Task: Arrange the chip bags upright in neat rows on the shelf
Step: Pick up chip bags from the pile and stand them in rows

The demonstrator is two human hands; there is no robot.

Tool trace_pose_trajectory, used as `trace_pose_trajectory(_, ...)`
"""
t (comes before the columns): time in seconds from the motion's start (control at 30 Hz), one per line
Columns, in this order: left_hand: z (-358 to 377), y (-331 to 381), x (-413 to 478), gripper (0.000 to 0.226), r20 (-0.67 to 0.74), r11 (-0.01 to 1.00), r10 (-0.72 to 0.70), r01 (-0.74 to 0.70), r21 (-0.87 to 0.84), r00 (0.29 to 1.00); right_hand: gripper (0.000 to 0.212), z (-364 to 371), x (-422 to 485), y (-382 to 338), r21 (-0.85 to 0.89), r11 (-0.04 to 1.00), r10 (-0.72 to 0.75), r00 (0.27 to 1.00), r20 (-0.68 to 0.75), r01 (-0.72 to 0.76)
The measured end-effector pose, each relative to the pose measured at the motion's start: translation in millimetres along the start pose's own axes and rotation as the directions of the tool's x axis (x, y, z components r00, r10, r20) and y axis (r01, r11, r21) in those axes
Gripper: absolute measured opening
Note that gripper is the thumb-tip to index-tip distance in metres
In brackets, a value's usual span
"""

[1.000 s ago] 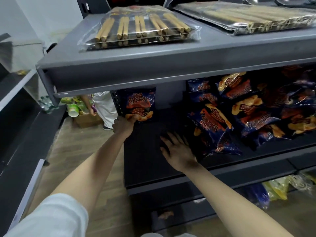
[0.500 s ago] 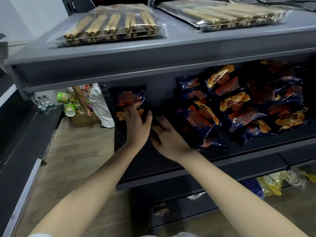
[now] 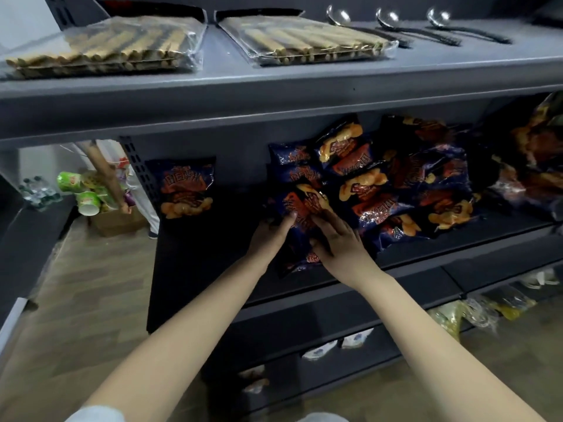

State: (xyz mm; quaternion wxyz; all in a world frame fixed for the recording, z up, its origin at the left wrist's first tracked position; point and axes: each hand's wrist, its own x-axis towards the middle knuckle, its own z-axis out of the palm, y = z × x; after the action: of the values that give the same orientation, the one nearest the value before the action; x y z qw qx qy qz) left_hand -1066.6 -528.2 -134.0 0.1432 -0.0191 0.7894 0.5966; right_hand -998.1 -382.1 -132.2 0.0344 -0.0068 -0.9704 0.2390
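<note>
Dim aisle — grey metal shelving (image 3: 274,95), wood-plank floor (image 3: 91,300).

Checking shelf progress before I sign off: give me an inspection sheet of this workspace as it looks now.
Surface: dark middle shelf, left part bare.
Job's things: one upright chip bag at back left; jumbled pile of chip bags to the right.
Clutter: wrapped stick packs and ladles on the top shelf.
Hands: left hand and right hand both on one front chip bag.
Cables: nothing seen.
Surroundings: cardboard box and green cups on the floor.

Shop: stocked shelving (image 3: 274,95), chip bags (image 3: 365,178)
</note>
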Motion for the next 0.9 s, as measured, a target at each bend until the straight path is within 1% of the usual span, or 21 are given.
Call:
trace_pose_trajectory(0.03, 4.1, 1.0, -1.1, 0.051, 0.012, 0.999, 0.043, -0.043, -0.023, 0.999, 0.053, 2.4, -1.3, 1.9, -0.008, 1.000, -0.010, 1.000, -0.002, 0.010)
trace_pose_trajectory(0.07, 8.3, 3.3, -3.8, 0.049, 0.016, 0.995, 0.086, -0.085, -0.047, 0.996, 0.053, 3.3, -2.3, 2.9, -0.007, 1.000, -0.015, 1.000, -0.005, 0.014)
trace_pose_trajectory(0.1, 11.7, 5.1, -6.6, 0.053, -0.001, 0.990, 0.121, -0.121, -0.066, 0.993, 0.053, 3.8, -2.8, 4.0, -0.001, 1.000, -0.018, 1.000, -0.008, 0.018)
trace_pose_trajectory(0.17, 16.4, 6.4, -8.6, 0.061, -0.078, 0.981, 0.187, -0.191, -0.036, 0.979, 0.053, 3.4, -4.1, 4.7, 0.009, 0.999, -0.042, 0.999, -0.010, 0.042)
trace_pose_trajectory(0.27, 10.8, 19.3, -14.6, 0.056, -0.177, 0.965, 0.253, -0.260, -0.021, 0.951, 0.051, -2.0, -6.3, 5.6, 0.009, 0.996, -0.088, 0.996, -0.001, 0.088)
trace_pose_trajectory(0.37, -8.5, 41.9, -23.8, 0.050, -0.233, 0.953, 0.293, -0.302, -0.007, 0.927, 0.048, -18.8, -3.3, 7.0, 0.013, 0.990, -0.140, 0.989, -0.047, 0.140)
trace_pose_trajectory(0.4, -20.2, 50.8, -27.9, 0.049, -0.230, 0.955, 0.293, -0.295, 0.024, 0.928, 0.048, -27.0, -0.7, 6.3, 0.044, 0.986, -0.156, 0.983, -0.094, 0.160)
trace_pose_trajectory(0.43, -34.3, 59.7, -29.8, 0.048, -0.193, 0.953, 0.302, -0.293, 0.073, 0.934, 0.049, -37.1, 2.4, 4.1, 0.087, 0.979, -0.168, 0.973, -0.161, 0.183)
trace_pose_trajectory(0.5, -64.4, 68.4, -36.9, 0.053, -0.067, 0.931, 0.304, -0.281, 0.232, 0.950, 0.052, -54.8, 7.9, -5.0, 0.203, 0.949, -0.185, 0.945, -0.269, 0.243)
trace_pose_trajectory(0.53, -78.2, 68.6, -40.1, 0.060, 0.002, 0.907, 0.284, -0.269, 0.325, 0.959, 0.055, -62.1, 10.3, -12.8, 0.285, 0.924, -0.177, 0.945, -0.274, 0.256)
trace_pose_trajectory(0.57, -89.0, 67.2, -46.2, 0.065, 0.055, 0.871, 0.250, -0.250, 0.422, 0.967, 0.059, -67.7, 12.5, -21.8, 0.384, 0.890, -0.166, 0.959, -0.230, 0.246)
trace_pose_trajectory(0.6, -96.8, 63.8, -51.5, 0.067, 0.092, 0.838, 0.212, -0.229, 0.495, 0.973, 0.062, -69.2, 14.2, -31.2, 0.482, 0.852, -0.162, 0.978, -0.131, 0.205)
trace_pose_trajectory(0.63, -102.6, 60.4, -58.8, 0.066, 0.119, 0.810, 0.182, -0.217, 0.545, 0.976, 0.065, -67.3, 13.3, -41.3, 0.557, 0.819, -0.169, 0.986, 0.011, 0.134)
trace_pose_trajectory(0.67, -106.6, 57.1, -65.7, 0.063, 0.143, 0.784, 0.166, -0.219, 0.581, 0.976, 0.070, -60.6, 11.3, -49.8, 0.592, 0.805, -0.187, 0.967, 0.171, 0.051)
trace_pose_trajectory(0.7, -109.4, 54.7, -72.8, 0.058, 0.166, 0.762, 0.153, -0.223, 0.608, 0.974, 0.075, -51.1, 8.1, -56.5, 0.586, 0.810, -0.226, 0.929, 0.293, 0.012)
trace_pose_trajectory(0.73, -112.8, 50.6, -77.2, 0.053, 0.185, 0.747, 0.130, -0.219, 0.627, 0.974, 0.080, -39.8, 4.9, -61.9, 0.570, 0.822, -0.270, 0.891, 0.365, 0.016)
trace_pose_trajectory(0.77, -116.8, 45.6, -81.5, 0.049, 0.204, 0.737, 0.106, -0.215, 0.640, 0.973, 0.081, -26.8, 3.1, -65.3, 0.575, 0.818, -0.314, 0.860, 0.403, 0.029)
trace_pose_trajectory(0.83, -126.8, 35.1, -90.2, 0.048, 0.223, 0.731, 0.073, -0.204, 0.651, 0.972, 0.080, -4.0, 1.8, -71.3, 0.653, 0.757, -0.379, 0.814, 0.441, -0.001)
trace_pose_trajectory(0.9, -139.4, 21.9, -97.4, 0.055, 0.209, 0.768, 0.058, -0.178, 0.615, 0.976, 0.084, 13.4, 4.1, -76.9, 0.704, 0.707, -0.375, 0.807, 0.456, -0.070)
